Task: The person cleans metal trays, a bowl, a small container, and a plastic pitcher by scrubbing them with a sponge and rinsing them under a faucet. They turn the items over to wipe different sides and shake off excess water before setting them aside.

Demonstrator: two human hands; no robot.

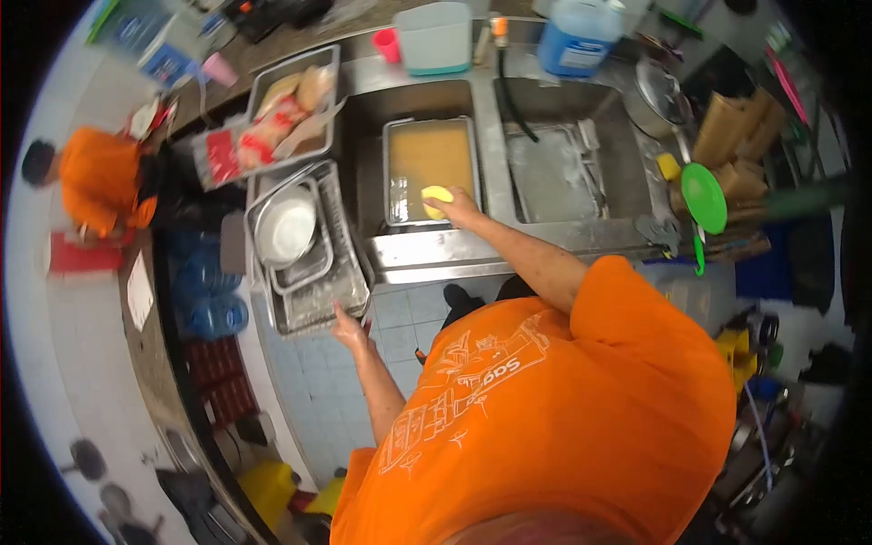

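My right hand (459, 208) is closed around a yellow sponge (437, 199) over the lower right of a metal pan (388, 173) filled with cloudy orange-brown liquid. That pan sits in the left sink basin (363, 136). At the near edge of a large metal tray (318, 304), my left hand (351, 331) grips the rim, some fingers hidden. Inside the tray are a smaller rectangular pan (320, 266) and a round metal pot (287, 227).
The right basin (627, 173) holds a flat tray and cloudy water. A black hose (513, 100), blue jug (581, 38) and grey tub (434, 38) stand behind. Bagged food fills a steel pan (332, 68). A green skimmer (704, 198) lies right; another person (104, 182) stands left.
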